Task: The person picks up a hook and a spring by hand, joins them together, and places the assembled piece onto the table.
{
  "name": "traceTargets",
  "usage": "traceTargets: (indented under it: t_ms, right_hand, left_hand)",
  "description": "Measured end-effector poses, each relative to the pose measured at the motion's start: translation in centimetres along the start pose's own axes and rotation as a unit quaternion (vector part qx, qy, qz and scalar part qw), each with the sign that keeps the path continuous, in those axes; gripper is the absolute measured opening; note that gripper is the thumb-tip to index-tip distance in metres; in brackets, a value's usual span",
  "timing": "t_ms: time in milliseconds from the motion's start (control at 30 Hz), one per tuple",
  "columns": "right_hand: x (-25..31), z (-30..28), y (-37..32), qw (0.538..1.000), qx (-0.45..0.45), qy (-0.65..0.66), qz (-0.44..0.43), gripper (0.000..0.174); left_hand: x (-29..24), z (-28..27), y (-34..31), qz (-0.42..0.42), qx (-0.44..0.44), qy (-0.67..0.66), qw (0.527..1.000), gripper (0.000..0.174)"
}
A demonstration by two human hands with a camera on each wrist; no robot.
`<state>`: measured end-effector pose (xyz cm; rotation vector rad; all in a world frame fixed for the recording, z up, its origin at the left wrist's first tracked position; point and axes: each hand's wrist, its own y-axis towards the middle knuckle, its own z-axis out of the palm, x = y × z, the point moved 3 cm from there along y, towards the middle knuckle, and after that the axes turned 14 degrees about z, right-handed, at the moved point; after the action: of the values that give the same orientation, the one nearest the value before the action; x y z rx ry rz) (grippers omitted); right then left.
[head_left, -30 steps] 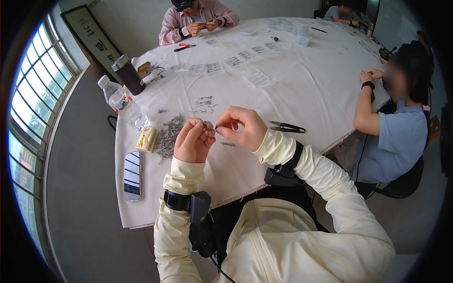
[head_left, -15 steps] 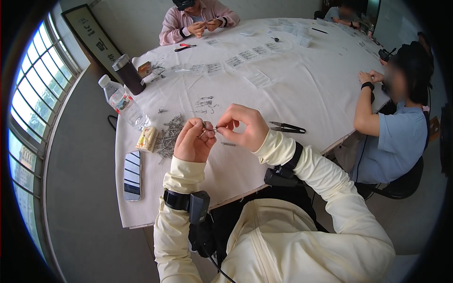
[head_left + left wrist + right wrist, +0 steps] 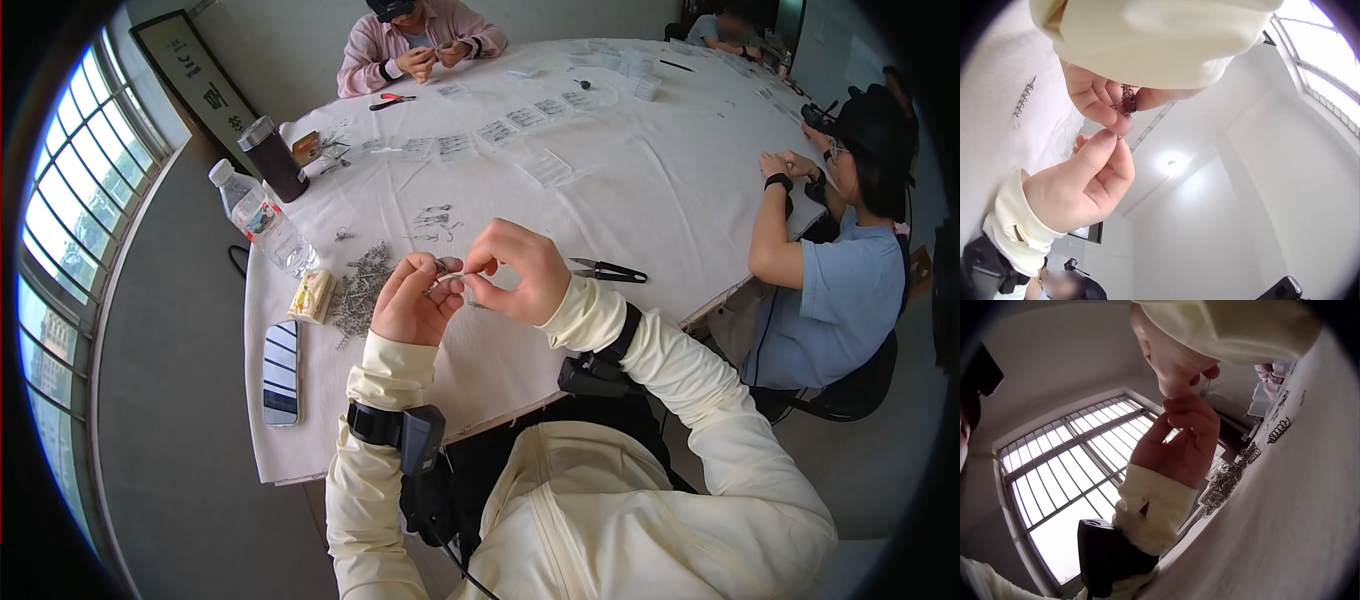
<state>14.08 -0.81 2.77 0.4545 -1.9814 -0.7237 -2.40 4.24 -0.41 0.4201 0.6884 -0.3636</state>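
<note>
In the head view my left hand holds a small dark coiled metal spring between curled fingers. The left wrist view shows this spring close up, partly hidden by the fingers. My right hand meets it fingertip to fingertip, its thumb and forefinger pinching a tiny metal end below the coil. A heap of similar springs lies on the table left of my hands. One loose spring rests on the cloth under them. Several finished-looking wire pieces with hooks lie just beyond.
Black snips lie right of my hands. On the left stand a water bottle, a dark flask, a tissue pack and a phone. Clear bags run across the white tablecloth. Other people sit around the table.
Both hands have shifted slightly right, with the fingertips still together. The right hand now covers most of the loose spring beneath it. The person at the right has lifted their head a little.
</note>
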Motion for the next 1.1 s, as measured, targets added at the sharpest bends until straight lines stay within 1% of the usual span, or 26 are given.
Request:
traceTargets:
  t_ms: [67,100,167,200,267,300,367,400,467,500,567,667,800,900,967,1000,1067,1100]
  right_hand:
    - [-0.2,0.0,0.0,0.999,0.009,0.01,0.044,0.014]
    - [-0.3,0.0,0.0,0.999,0.009,0.01,0.044,0.014]
    - [-0.7,0.0,0.0,0.997,0.01,0.038,0.062,0.011]
    - [-0.7,-0.1,0.1,0.997,0.01,0.038,0.061,0.011]
    - [-0.9,-0.1,0.1,0.991,0.032,0.079,0.104,0.008]
    - [-1.1,0.0,0.0,0.991,0.032,0.079,0.104,0.008]
    - [-2.0,0.5,-0.2,0.967,0.048,0.176,0.178,0.008]
    - [-1.9,0.6,-0.2,0.967,0.048,0.176,0.178,0.008]
    - [-2.0,0.7,-0.2,0.955,0.059,0.208,0.202,0.012]
    - [-2.0,0.7,-0.2,0.955,0.058,0.208,0.202,0.012]
    - [-2.0,0.7,-0.2,0.954,0.059,0.211,0.205,0.013]
    - [-2.2,1.0,-0.2,0.958,0.058,0.196,0.203,0.013]
    - [-2.2,0.9,-0.1,0.96,0.038,0.189,0.205,0.014]
    - [-1.9,0.6,-0.1,0.964,0.023,0.168,0.204,0.014]
    - [-1.5,0.2,0.0,0.973,0.01,0.129,0.193,0.013]
    - [-1.5,0.2,0.0,0.973,0.009,0.129,0.192,0.013]
    - [-1.3,0.1,0.0,0.986,-0.011,0.089,0.143,0.011]
    - [-1.4,0.1,0.0,0.986,-0.011,0.089,0.143,0.011]
  left_hand:
    - [-0.1,0.5,-0.2,0.018,0.0,0.063,0.998,0.009]
    - [-0.1,0.4,-0.2,0.018,0.0,0.063,0.998,0.009]
    - [0.0,0.2,0.0,0.054,0.026,0.116,0.991,0.009]
    - [0.0,0.2,0.0,0.055,0.027,0.116,0.991,0.009]
    - [-0.1,0.3,0.0,0.096,0.022,0.185,0.978,0.009]
    - [0.0,0.2,0.0,0.096,0.023,0.185,0.978,0.009]
    - [-0.1,0.1,0.0,0.143,0.024,0.261,0.954,0.01]
    - [0.0,0.3,0.0,0.143,0.025,0.261,0.954,0.01]
    - [-0.1,0.7,-0.1,0.169,0.01,0.29,0.942,0.009]
    - [0.0,0.7,-0.1,0.168,0.01,0.29,0.942,0.009]
    - [0.0,0.7,-0.1,0.193,0.018,0.333,0.923,0.008]
    - [0.1,1.2,-0.3,0.205,0.022,0.356,0.912,0.008]
    - [0.2,1.5,-0.3,0.196,0.03,0.368,0.908,0.005]
    - [0.3,1.6,-0.4,0.203,0.025,0.363,0.909,0.009]
    - [0.4,1.5,-0.4,0.199,0.026,0.365,0.909,0.009]
    - [0.3,1.6,-0.4,0.199,0.026,0.365,0.909,0.009]
    - [0.3,1.7,-0.4,0.187,0.02,0.361,0.913,0.007]
    - [0.3,1.7,-0.4,0.187,0.02,0.361,0.913,0.007]
